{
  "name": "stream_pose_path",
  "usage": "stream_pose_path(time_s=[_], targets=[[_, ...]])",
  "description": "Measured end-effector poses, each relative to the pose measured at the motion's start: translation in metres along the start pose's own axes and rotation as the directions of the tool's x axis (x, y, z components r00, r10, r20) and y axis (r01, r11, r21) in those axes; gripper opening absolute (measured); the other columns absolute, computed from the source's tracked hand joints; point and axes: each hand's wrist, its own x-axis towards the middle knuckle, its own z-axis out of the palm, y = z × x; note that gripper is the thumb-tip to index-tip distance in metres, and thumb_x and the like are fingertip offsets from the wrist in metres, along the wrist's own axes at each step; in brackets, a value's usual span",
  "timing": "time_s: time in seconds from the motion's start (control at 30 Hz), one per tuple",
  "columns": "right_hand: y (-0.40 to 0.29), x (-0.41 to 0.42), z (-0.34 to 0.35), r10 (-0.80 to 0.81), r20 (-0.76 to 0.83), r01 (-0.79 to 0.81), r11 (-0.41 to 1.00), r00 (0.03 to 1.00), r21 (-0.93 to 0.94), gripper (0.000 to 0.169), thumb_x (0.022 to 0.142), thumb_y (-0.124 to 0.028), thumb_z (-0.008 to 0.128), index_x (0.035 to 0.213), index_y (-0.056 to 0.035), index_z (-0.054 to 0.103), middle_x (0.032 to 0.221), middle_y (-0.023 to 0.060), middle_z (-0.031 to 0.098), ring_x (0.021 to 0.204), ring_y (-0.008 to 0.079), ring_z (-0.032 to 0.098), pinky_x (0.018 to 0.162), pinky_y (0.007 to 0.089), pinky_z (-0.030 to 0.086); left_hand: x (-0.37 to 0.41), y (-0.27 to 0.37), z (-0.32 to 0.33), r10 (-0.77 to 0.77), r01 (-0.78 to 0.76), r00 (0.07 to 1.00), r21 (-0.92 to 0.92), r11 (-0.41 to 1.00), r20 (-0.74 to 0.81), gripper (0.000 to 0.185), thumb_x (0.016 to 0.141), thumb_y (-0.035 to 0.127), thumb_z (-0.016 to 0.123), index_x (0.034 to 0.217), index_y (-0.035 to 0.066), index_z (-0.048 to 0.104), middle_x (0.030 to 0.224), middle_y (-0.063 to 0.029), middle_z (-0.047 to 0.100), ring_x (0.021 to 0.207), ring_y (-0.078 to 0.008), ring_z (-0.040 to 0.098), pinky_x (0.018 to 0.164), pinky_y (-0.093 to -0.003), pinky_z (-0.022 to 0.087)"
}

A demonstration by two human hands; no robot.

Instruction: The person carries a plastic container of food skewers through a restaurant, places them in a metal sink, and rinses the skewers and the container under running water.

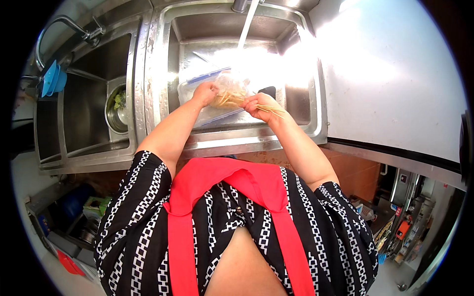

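Observation:
My left hand (pixel 204 94) pinches the side of a clear plastic bag (pixel 229 78) over the right-hand sink basin. Pale yellow pieces of food (pixel 229 99) show in or against the bag; I cannot tell what they are. A small bundle of thin wooden skewers (pixel 272 108) is gripped in my right hand (pixel 259 105), the bare ends sticking out past the wrist. Their other ends run towards the yellow pieces. Under the hands lies a clear plastic container with blue edges (pixel 214 119). Glare hides part of the basin floor.
Water (pixel 247 26) runs from a tap (pixel 240 5) into the stainless-steel basin (pixel 298 107). A black object (pixel 267 91) lies beyond my right hand. In the left basin stands a metal bowl (pixel 121 124) with green leaves (pixel 119 100). A curved tap (pixel 68 19) and blue item (pixel 54 79) are further left.

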Motion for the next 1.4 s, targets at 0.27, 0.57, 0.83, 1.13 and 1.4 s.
stream_pose_path(time_s=[0.27,0.57,0.83,1.13,1.4], targets=[[-0.006,-0.014,-0.016,0.006,0.014,-0.005,0.999,1.0,-0.05,0.021,0.082,0.007,0.034,0.1,0.0168,0.035,0.062,-0.0004,0.036,0.04,0.0004,0.031,0.033,0.0117,0.027,-0.005,0.04,-0.007,0.063,-0.062,0.998,-0.043,0.997,0.007,0.019,0.075,0.023,0.059,0.083,0.006,0.062,0.063,-0.0049,0.054,0.059,-0.0137,0.049,0.056,-0.028,0.04],[-0.008,-0.017,0.001,-0.065,-0.063,0.049,0.974,0.996,-0.223,0.008,0.081,0.007,0.037,0.088,0.0114,0.038,0.063,0.0004,0.039,0.041,0.0003,0.034,0.033,0.0119,0.029,-0.004,0.062,-0.02,0.021,-0.016,0.998,-0.084,0.996,0.062,0.024,0.074,0.027,0.06,0.085,0.006,0.062,0.079,-0.0129,0.062,0.074,-0.0245,0.058,0.068,-0.0329,0.044],[-0.009,-0.008,0.004,-0.242,-0.185,0.14,0.888,0.953,-0.439,0.008,0.077,0.007,0.04,0.07,0.0102,0.044,0.055,0.006,0.041,0.036,0.0061,0.034,0.031,0.0177,0.031,-0.007,0.066,-0.017,-0.008,0.009,1.0,-0.1,0.995,0.016,0.032,0.074,0.029,0.061,0.094,0.005,0.061,0.086,-0.0145,0.062,0.082,-0.0268,0.059,0.073,-0.0321,0.045],[-0.004,-0.01,-0.018,-0.217,-0.144,0.149,0.914,0.966,-0.378,0.008,0.081,0.004,0.039,0.075,0.008,0.042,0.056,-0.0001,0.037,0.038,0.0017,0.031,0.032,0.0144,0.027,-0.028,0.072,0.0,-0.308,0.306,0.95,-0.351,0.885,0.053,0.031,0.068,0.007,0.059,0.096,-0.006,0.057,0.093,-0.0173,0.06,0.093,-0.0228,0.057,0.075,-0.0286,0.045],[0.005,-0.011,-0.026,-0.262,-0.041,0.176,0.747,0.964,-0.642,0.003,0.078,0.006,0.042,0.076,0.0074,0.044,0.055,0.0001,0.038,0.038,0.0023,0.031,0.032,0.0161,0.027,-0.041,0.07,-0.025,-0.433,0.423,0.788,-0.896,-0.135,0.437,0.04,0.074,-0.009,0.037,0.113,-0.014,0.027,0.122,-0.0283,0.03,0.098,-0.0389,0.048,0.085,-0.0363,0.049]])
